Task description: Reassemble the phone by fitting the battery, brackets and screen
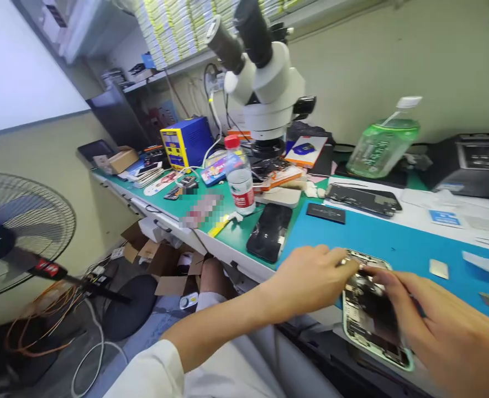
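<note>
Pale green edges frame the opened phone [372, 309] at the lower right of the frame, lying on the blue mat [393, 240]; the left hand [310, 276] pinches its fingertips together at the phone's top edge, while the right hand [443, 326] lays curled fingers over its exposed insides, though what they grip cannot be told. Further up and left lie a dark phone [269, 232], a water bottle [240, 177] and a microscope [264, 72].

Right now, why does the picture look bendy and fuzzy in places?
Head view: the wide lens curves the walls and microscope; the right hand is smeared by motion over the opened phone; one patch on the green mat is pixelated; lighting is even.
</note>
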Available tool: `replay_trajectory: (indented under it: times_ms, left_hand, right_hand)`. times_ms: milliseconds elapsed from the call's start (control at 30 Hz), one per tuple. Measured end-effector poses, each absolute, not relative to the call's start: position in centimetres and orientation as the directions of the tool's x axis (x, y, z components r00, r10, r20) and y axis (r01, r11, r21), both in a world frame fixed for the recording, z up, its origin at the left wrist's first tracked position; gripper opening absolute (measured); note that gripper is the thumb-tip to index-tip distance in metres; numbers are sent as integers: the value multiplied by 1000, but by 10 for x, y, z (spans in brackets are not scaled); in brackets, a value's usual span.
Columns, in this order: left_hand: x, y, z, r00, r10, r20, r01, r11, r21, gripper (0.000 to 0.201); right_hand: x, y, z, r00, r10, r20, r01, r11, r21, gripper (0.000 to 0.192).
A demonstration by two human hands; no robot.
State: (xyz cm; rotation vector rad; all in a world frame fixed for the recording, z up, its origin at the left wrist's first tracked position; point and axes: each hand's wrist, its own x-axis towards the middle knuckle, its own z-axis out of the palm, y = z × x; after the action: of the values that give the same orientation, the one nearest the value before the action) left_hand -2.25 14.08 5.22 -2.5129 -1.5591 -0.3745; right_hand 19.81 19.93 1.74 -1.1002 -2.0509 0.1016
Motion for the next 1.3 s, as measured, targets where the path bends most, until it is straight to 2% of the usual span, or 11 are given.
replay_trajectory:
  times_ms: [67,200,367,467,600,633,733,800,967,1133,1300]
  left_hand:
    - [-23,142,52,439,854,280,889,-458,4,36]
    - [-20,146,51,426,868,256,892,-450,39,33]
    - [-20,141,53,367,894,255,908,-404,109,43]
    - [-21,126,58,308,909,280,917,-362,167,45]
    - [-1,96,57,110,936,334,937,-209,278,35]
    - [9,91,54,70,935,348,950,-169,263,47]
    - [43,86,42,66,919,390,964,-160,213,110]
    - [63,91,35,68,918,389,970,-153,191,122]
    - [69,105,33,72,934,349,973,-143,183,97]
    - [29,108,47,198,944,263,955,-246,165,91]
    - [-14,121,64,117,979,169,987,-133,88,75]
  right_hand:
    - [195,191,31,-240,748,618,638,602,-481,66]
    - [196,185,44,-35,924,380,448,354,-821,54]
    - [200,189,43,37,972,233,194,221,-956,52]
    - [203,191,41,106,976,188,23,187,-982,49]
    - [205,191,40,186,964,192,-64,207,-976,45]
    - [205,191,40,201,960,194,-77,213,-974,44]
    - [205,191,43,237,951,199,-108,229,-967,39]
    - [205,191,45,255,946,199,-124,236,-964,37]
    - [207,192,46,267,945,190,-159,238,-958,35]
    - [209,193,45,275,943,186,-192,244,-951,35]
    - [210,191,45,272,945,181,-212,243,-947,35]
